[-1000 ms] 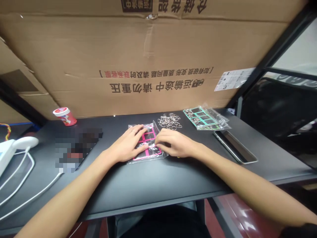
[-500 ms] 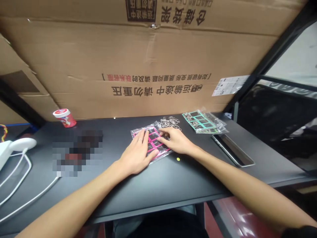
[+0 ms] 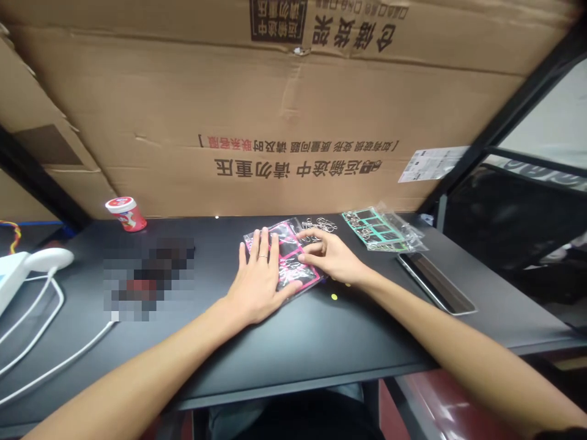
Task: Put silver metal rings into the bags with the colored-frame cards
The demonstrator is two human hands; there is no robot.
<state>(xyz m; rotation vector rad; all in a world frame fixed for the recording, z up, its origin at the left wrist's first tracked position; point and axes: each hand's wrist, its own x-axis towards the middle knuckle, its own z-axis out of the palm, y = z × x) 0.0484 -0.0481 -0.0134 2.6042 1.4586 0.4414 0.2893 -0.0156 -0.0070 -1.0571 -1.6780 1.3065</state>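
A clear plastic packet (image 3: 309,276) with a pink grid frame inside lies tilted on the dark table. My left hand (image 3: 257,281) rests flat over its left part, fingers spread, a ring on one of them. Curled at the packet's right edge is my right hand (image 3: 339,260), thumb and fingertips drawn close together on the plastic; the exact contact is partly hidden. Pale, curly cut-out lettering (image 3: 321,225) lies just behind the right hand. A small yellow disc (image 3: 334,297) is on the table in front of it, with another yellow bit partly covered by the wrist.
Green-framed plastic packets (image 3: 380,229) lie at the back right, behind a phone (image 3: 435,284). A red tub with a white lid (image 3: 126,214) stands at the back left. White cables (image 3: 59,360) run along the left side. Cardboard (image 3: 293,104) walls off the back.
My left hand's fingers have spread wider on the packet. My right-hand fingers have shifted slightly along its edge, and a second yellow bit shows near the wrist. The view has moved a little.
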